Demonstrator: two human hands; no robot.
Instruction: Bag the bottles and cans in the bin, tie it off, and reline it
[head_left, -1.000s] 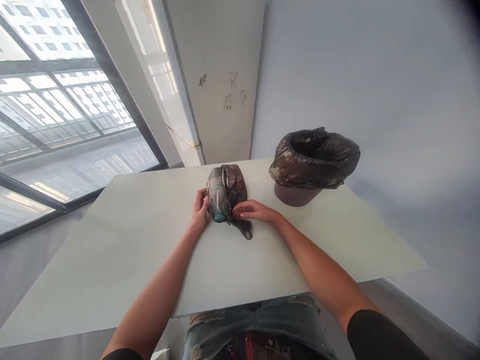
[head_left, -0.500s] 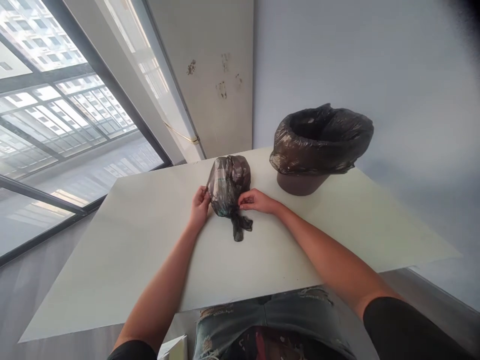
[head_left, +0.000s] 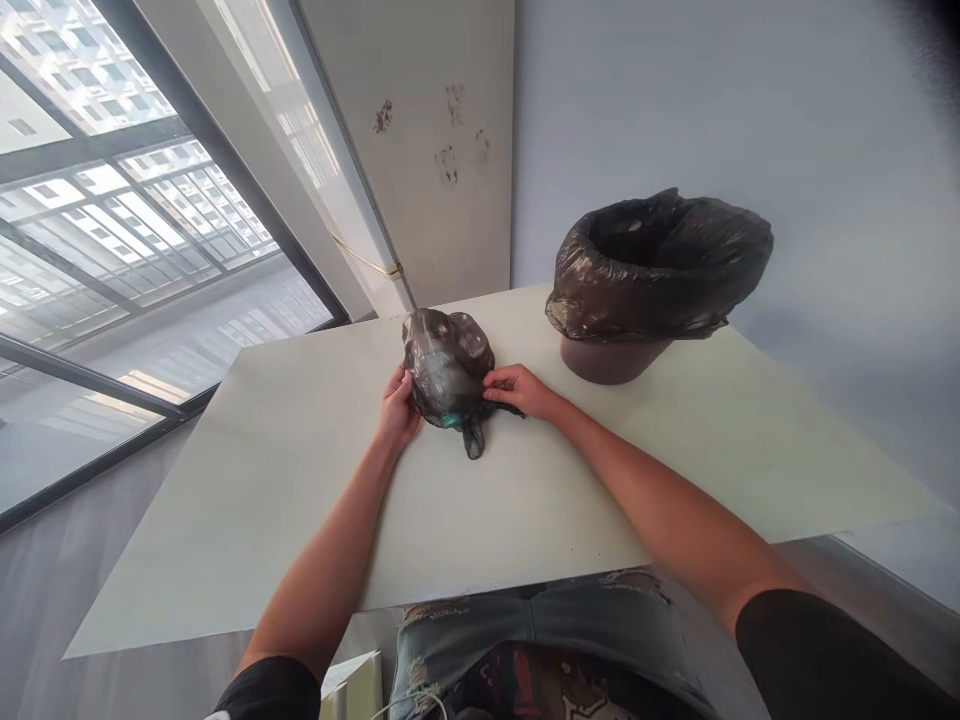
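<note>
A filled black garbage bag [head_left: 448, 365], thin enough to show something greenish inside, sits on the white table with its knotted ends toward me. My left hand [head_left: 400, 405] grips its left side, thumb in front and the other fingers partly hidden behind the plastic. On the right side, my right hand [head_left: 521, 388] pinches the bag near its knot, fingers pressed together. One tied end points down at me; the other lies under my right hand.
A brown trash can [head_left: 611, 362] lined with a black bag [head_left: 660, 270] stands at the back right of the table [head_left: 300, 500], near the wall. Glass windows [head_left: 150, 220] are on the left. A white box-like thing [head_left: 351, 680] is below the front edge.
The garbage bag has tilted and turned, with its top shifted left and its knotted ends spread apart. My left hand reaches further around its side; my right hand has moved slightly right and up.
</note>
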